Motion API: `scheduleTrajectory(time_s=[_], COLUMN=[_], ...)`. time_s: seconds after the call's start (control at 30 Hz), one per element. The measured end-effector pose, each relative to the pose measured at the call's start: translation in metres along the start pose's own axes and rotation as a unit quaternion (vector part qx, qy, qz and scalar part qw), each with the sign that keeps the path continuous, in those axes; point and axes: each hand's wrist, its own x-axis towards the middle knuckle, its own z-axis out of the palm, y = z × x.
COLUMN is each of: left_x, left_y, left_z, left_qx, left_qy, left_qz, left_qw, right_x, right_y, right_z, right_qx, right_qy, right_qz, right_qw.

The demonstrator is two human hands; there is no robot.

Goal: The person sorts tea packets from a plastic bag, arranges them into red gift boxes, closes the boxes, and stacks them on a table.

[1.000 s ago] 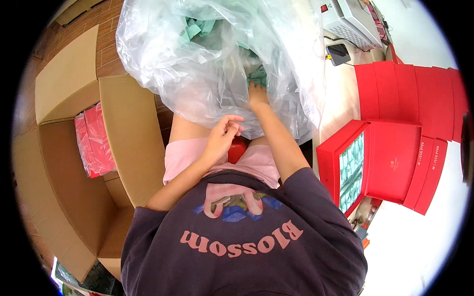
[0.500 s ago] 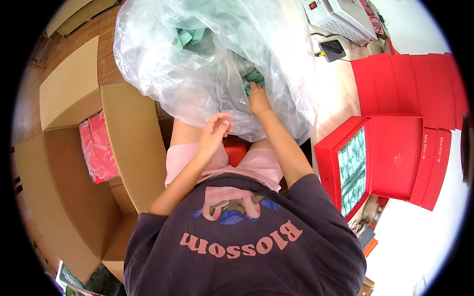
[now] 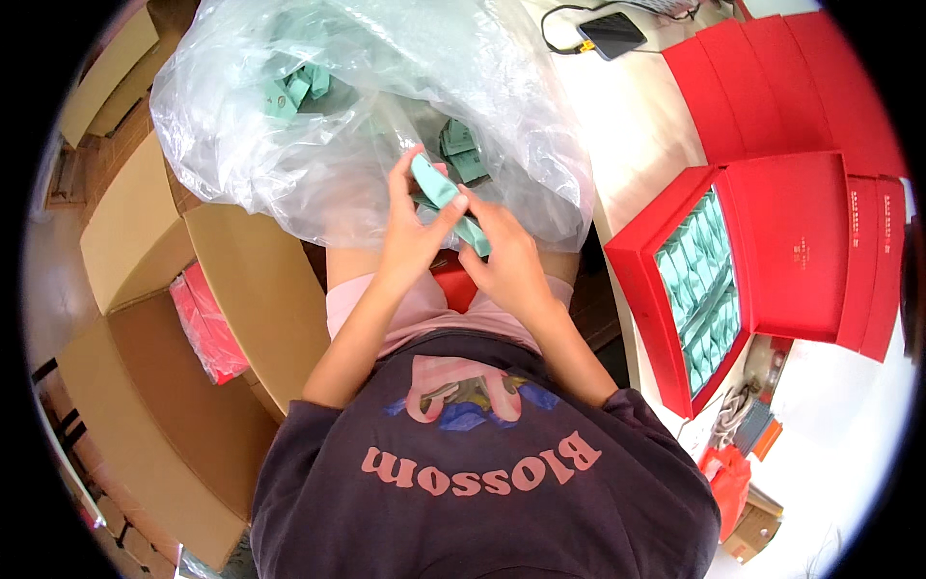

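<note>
Small light-green packets (image 3: pixel 432 176) are held between my left hand (image 3: pixel 410 232) and my right hand (image 3: pixel 503 259), over my lap; both hands have their fingers closed on them. A large translucent plastic bag (image 3: pixel 222 145) lies just beyond, with more green packets (image 3: pixel 461 152) showing at its opening and through the film. At the right stands an open red box (image 3: pixel 781 241) filled with rows of similar green packets (image 3: pixel 696 280).
An open cardboard box (image 3: pixel 135 415) holds wrapped red items (image 3: pixel 210 323) at the left. Several red boxes (image 3: pixel 772 87) lie along the table (image 3: pixel 617 135) at the right, with a phone (image 3: pixel 612 37) and cables near the top. A red bag (image 3: pixel 725 482) sits lower right.
My right hand has come out of the plastic bag with green packets. My left hand has risen and now grips them too. The view has shifted, so the surroundings sit differently.
</note>
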Motion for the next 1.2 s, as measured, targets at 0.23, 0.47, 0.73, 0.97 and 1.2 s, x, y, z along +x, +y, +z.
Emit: scheduleTrajectory(time_s=[0.23,0.47,0.73,0.97,1.2], left_x=[0.025,-0.007,-0.017,-0.017,-0.023], left_y=[-0.003,0.004,0.003,0.003,0.006], left_z=[-0.033,0.004,0.028,0.028,0.039], left_qx=[-0.271,-0.332,-0.297,-0.133,0.132], left_qy=[0.069,0.044,-0.004,-0.016,-0.123], left_qz=[-0.122,-0.183,-0.089,-0.103,-0.027], left_qw=[0.952,0.924,0.951,0.986,0.983], right_x=[-0.018,-0.014,-0.013,-0.022,-0.005], right_y=[0.013,0.025,0.008,0.013,0.016], right_z=[-0.027,-0.012,0.01,-0.006,-0.026], right_qx=[0.35,0.485,0.024,0.144,0.119], right_qy=[-0.016,0.048,0.204,0.106,0.136], right_qz=[0.227,0.32,0.019,0.055,-0.022], right_qw=[0.909,0.813,0.978,0.982,0.983])
